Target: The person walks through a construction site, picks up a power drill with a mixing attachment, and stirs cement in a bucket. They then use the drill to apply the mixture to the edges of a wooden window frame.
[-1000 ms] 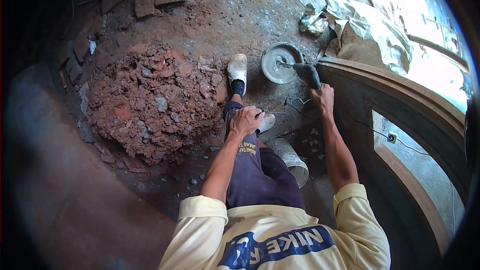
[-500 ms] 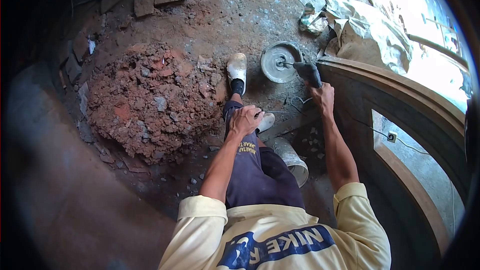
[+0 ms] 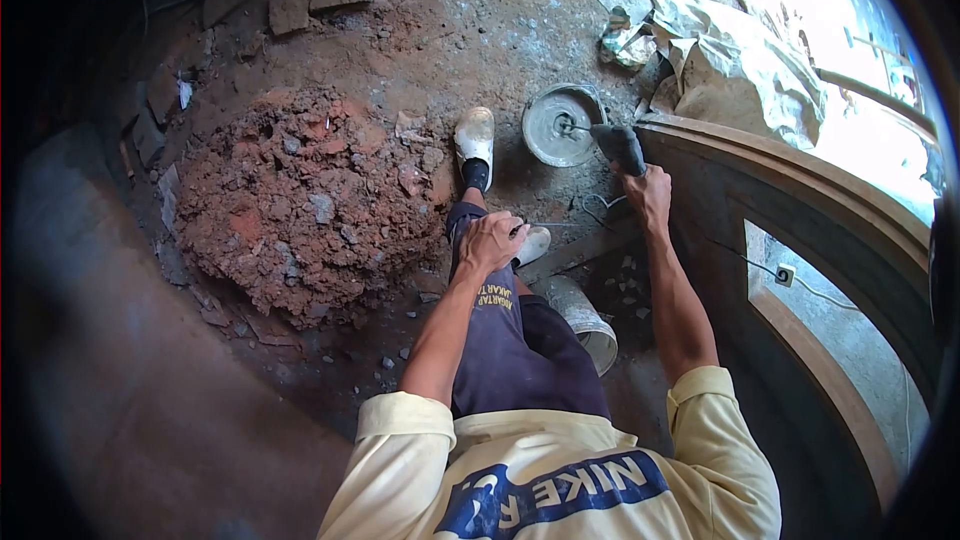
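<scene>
Drill [image 3: 622, 148] gripped in right hand [image 3: 650, 195], thin tool [image 3: 516, 231] in left hand [image 3: 488, 242]; best keep shaft [image 3: 580, 128] off bucket [image 3: 527, 130] walls.

Here, a dark, dusty power drill [image 3: 622, 148], tilted over the rim of a round, grey-smeared bucket [image 3: 531, 110], with a thin mixing rod [image 3: 578, 127] down in wet grey mix [image 3: 552, 145]. Standing upright on the dirt floor [image 3: 470, 50], roughly ringed inside. And nearer, a slim tool [image 3: 550, 225], dark-handled, pale-shafted, pointing sideways.
</scene>
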Demonstrator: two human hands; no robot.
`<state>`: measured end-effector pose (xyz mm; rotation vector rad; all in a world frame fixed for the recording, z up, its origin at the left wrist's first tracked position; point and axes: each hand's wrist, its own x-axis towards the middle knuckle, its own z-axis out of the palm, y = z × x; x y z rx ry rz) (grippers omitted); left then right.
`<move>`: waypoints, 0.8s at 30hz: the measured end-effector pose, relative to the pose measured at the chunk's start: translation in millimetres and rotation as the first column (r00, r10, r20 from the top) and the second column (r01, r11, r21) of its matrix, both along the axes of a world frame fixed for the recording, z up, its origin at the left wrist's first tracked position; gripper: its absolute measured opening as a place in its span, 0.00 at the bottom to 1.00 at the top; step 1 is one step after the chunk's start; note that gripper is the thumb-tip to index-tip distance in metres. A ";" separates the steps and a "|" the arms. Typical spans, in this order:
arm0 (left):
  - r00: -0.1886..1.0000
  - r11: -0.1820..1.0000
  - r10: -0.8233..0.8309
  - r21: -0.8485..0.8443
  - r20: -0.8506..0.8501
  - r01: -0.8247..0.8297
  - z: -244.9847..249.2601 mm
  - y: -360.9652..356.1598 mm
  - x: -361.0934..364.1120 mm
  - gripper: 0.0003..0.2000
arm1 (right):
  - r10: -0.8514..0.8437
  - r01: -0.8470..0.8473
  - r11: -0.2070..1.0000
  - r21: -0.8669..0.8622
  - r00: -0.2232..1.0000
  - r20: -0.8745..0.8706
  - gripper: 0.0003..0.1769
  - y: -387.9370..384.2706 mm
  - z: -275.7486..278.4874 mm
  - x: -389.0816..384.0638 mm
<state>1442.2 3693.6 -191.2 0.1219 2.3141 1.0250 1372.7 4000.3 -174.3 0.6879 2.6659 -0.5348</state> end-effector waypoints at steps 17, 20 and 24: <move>1.000 1.000 -0.007 0.006 0.010 0.007 0.3 0.9 1.1 0.15 | -0.016 0.016 1.000 -0.007 1.000 -0.001 0.32 8.9 4.5 4.8; 1.000 1.000 -0.005 -0.004 0.013 0.005 -0.6 2.7 4.4 0.15 | 0.004 -0.004 1.000 0.009 1.000 0.000 0.32 9.9 0.7 10.8; 1.000 1.000 -0.014 0.005 -0.004 0.014 -1.2 1.2 6.7 0.15 | 0.001 -0.001 1.000 -0.009 1.000 0.020 0.32 7.0 2.1 8.0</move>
